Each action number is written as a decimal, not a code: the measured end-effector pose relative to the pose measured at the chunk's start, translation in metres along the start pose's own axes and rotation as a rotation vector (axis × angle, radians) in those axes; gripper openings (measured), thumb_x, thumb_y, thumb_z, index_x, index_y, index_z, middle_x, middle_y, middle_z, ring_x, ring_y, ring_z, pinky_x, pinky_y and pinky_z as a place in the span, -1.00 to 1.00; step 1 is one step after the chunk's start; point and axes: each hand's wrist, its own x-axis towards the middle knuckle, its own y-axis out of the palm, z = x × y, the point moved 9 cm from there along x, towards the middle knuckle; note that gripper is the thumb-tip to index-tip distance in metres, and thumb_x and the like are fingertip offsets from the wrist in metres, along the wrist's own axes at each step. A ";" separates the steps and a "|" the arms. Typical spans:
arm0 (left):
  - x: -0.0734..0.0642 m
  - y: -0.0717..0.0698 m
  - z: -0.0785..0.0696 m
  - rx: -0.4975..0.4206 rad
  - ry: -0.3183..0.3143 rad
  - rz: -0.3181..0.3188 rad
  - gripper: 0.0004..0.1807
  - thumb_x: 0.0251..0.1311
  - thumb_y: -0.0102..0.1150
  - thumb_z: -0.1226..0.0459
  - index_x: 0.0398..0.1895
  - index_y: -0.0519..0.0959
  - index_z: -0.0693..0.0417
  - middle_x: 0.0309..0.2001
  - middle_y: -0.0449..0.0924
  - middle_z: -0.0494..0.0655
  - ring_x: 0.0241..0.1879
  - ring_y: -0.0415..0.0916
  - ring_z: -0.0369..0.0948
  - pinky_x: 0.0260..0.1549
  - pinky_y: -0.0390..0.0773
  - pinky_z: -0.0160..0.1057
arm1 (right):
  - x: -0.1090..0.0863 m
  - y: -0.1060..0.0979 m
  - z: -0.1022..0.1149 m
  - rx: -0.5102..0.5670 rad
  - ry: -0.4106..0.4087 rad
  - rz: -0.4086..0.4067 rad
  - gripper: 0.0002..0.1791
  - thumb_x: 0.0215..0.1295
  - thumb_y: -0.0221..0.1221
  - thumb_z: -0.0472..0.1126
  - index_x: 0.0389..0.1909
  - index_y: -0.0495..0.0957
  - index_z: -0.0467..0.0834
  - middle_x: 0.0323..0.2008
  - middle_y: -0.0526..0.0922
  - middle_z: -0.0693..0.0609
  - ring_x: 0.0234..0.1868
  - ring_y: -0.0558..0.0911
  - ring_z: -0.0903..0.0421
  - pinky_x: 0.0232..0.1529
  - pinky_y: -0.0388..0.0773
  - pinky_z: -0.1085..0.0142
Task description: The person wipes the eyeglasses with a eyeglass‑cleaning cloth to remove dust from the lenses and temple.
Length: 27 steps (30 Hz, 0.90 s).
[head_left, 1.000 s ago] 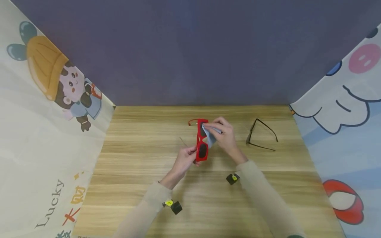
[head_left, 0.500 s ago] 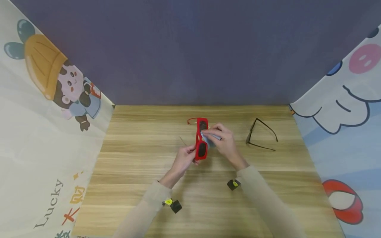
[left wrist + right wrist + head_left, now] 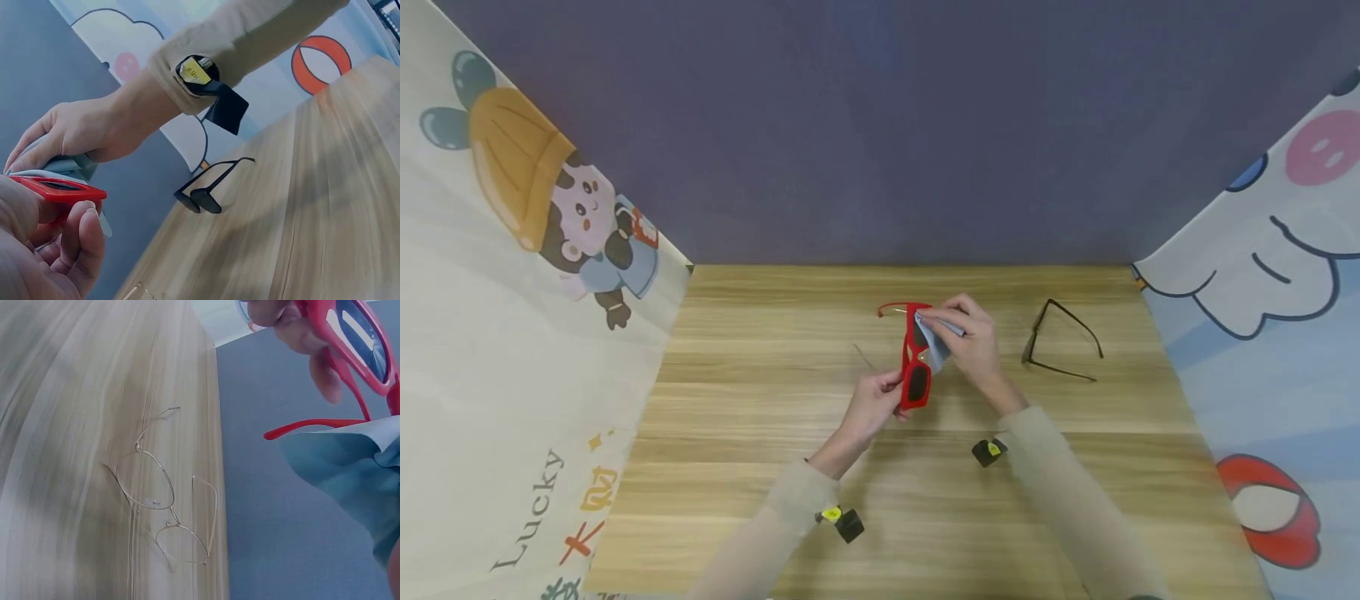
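Note:
In the head view, a pair of red-framed sunglasses (image 3: 917, 385) with dark lenses is held up on end over the table. My left hand (image 3: 871, 404) grips it by the lower end. My right hand (image 3: 977, 346) pinches a light blue cloth (image 3: 936, 348) against the upper lens, and the cloth hangs down beside the bridge. The right wrist view shows the cloth (image 3: 340, 469) draping below the red frame, one red temple sticking out past it. From the left wrist, the right hand (image 3: 81, 131) appears above the red rim (image 3: 87, 192), covering part of the cloth.
Black glasses (image 3: 1028, 352) with unfolded temples lie on the wooden table (image 3: 760, 333) to the right. Thin wire-rimmed glasses (image 3: 175, 516) lie on the table beneath the hands, mostly hidden in the head view. A dark panel (image 3: 880, 167) rises behind the table, with printed sheets at both sides.
My right hand slid the cloth down the lens toward the bridge, then back up to the upper lens. The left hand kept its grip, with the sunglasses shifting slightly right in view.

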 end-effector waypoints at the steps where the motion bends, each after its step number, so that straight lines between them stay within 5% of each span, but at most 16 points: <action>1: 0.000 0.000 0.000 0.007 0.004 0.001 -0.67 0.46 0.11 0.43 0.18 0.58 0.47 -0.38 0.72 0.18 -0.61 0.50 -0.32 -0.57 0.59 -0.43 | 0.000 0.000 0.000 -0.002 -0.001 0.001 -0.80 0.00 0.36 -0.71 -0.33 0.73 -0.46 -0.37 0.58 -0.33 -0.29 0.50 0.12 -0.26 0.41 0.62; 15: 0.002 -0.005 0.003 0.002 -0.001 -0.025 -0.65 0.46 0.10 0.43 0.22 0.55 0.46 -0.26 0.73 0.32 -0.60 0.54 -0.27 -0.57 0.61 -0.42 | -0.038 0.009 -0.035 0.023 0.068 0.085 -0.75 0.04 0.40 -0.63 -0.28 0.80 -0.30 -0.26 0.66 -0.20 -0.25 0.53 0.11 -0.27 0.42 0.57; 19: 0.002 -0.005 0.000 0.017 0.007 -0.026 -0.66 0.45 0.13 0.43 0.20 0.58 0.44 -0.27 0.73 0.34 -0.60 0.55 -0.27 -0.49 0.72 -0.23 | -0.034 0.008 -0.033 0.024 0.032 0.074 -0.76 0.08 0.41 -0.59 -0.25 0.80 -0.30 -0.26 0.66 -0.18 -0.25 0.54 0.09 -0.28 0.46 0.55; 27: -0.003 0.005 0.004 0.056 -0.002 -0.002 -0.67 0.44 0.14 0.44 0.20 0.58 0.43 -0.22 0.73 0.38 -0.62 0.54 -0.24 -0.54 0.66 -0.32 | -0.015 -0.002 -0.035 0.002 0.000 -0.024 -0.78 0.09 0.42 -0.57 -0.25 0.80 -0.30 -0.33 0.64 -0.19 -0.27 0.55 0.14 -0.28 0.48 0.55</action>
